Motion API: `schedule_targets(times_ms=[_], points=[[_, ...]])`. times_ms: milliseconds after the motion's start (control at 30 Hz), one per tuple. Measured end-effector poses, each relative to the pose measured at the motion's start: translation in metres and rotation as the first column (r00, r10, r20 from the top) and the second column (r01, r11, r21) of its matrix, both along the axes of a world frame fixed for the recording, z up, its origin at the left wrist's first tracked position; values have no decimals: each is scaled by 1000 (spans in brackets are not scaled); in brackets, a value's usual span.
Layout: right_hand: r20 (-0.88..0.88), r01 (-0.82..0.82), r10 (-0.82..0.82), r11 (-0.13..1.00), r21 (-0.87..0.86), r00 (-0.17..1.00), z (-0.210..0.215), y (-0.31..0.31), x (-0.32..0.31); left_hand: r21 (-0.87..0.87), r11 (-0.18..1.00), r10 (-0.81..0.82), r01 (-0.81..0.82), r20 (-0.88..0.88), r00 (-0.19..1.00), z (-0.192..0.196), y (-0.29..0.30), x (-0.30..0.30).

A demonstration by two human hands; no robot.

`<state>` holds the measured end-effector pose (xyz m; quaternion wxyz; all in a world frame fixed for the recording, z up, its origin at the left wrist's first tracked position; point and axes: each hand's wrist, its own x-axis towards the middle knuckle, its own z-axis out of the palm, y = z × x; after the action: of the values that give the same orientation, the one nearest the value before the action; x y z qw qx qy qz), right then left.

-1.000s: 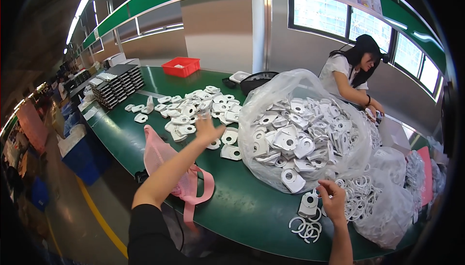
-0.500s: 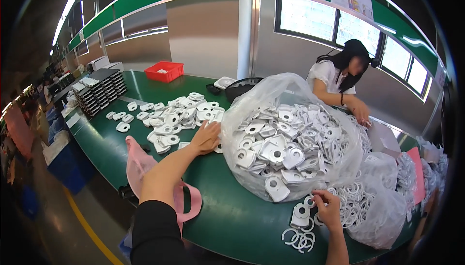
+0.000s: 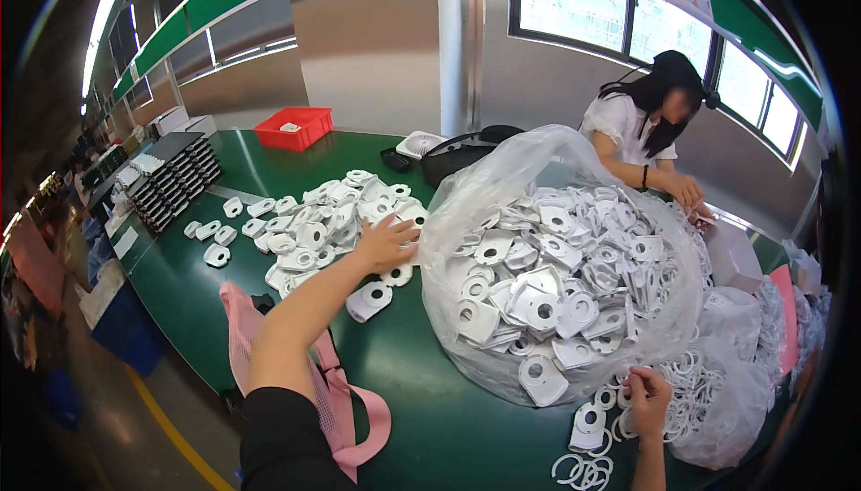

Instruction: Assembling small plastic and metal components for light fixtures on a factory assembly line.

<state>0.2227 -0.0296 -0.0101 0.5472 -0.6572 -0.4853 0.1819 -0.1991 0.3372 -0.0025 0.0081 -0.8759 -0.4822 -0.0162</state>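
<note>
My left hand (image 3: 387,245) rests with fingers spread on the right side of a heap of white plastic parts with round holes (image 3: 314,233). Near its wrist lies a loose white part (image 3: 369,301). My right hand (image 3: 649,403) is curled with its fingertips together, beside the clear bag's front edge; whatever it may hold is too small to make out. A small white ring (image 3: 606,398) and a white holed part (image 3: 588,426) lie just left of it, with several open C-shaped rings (image 3: 585,471) nearer me. The large clear plastic bag (image 3: 448,347) is full of similar white parts.
A pink mesh bag (image 3: 372,424) lies at the front edge by my left forearm. Farther back are a red bin (image 3: 294,130), stacked dark trays (image 3: 175,182) and a black bag (image 3: 462,157). Across the table, a person (image 3: 628,123) handles parts beside a box (image 3: 734,258).
The view has shifted. My left hand has moved slightly up the heap, uncovering the loose part near its wrist. My right fingertips have drawn away from the small ring.
</note>
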Motion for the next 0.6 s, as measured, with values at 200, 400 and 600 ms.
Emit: schedule_targets(times_ms=[200,400,600], points=[[102,67,-70,997,31,992,3,-1,7,271,956,180,-112,-245,953,8,36,-131],[123,109,-113,993,34,986,6,2,8,650,663,620,-371,-200,759,-9,79,-198],[92,111,-122,987,115,988,5,10,6,272,895,313,-352,178,933,-18,84,-40]])
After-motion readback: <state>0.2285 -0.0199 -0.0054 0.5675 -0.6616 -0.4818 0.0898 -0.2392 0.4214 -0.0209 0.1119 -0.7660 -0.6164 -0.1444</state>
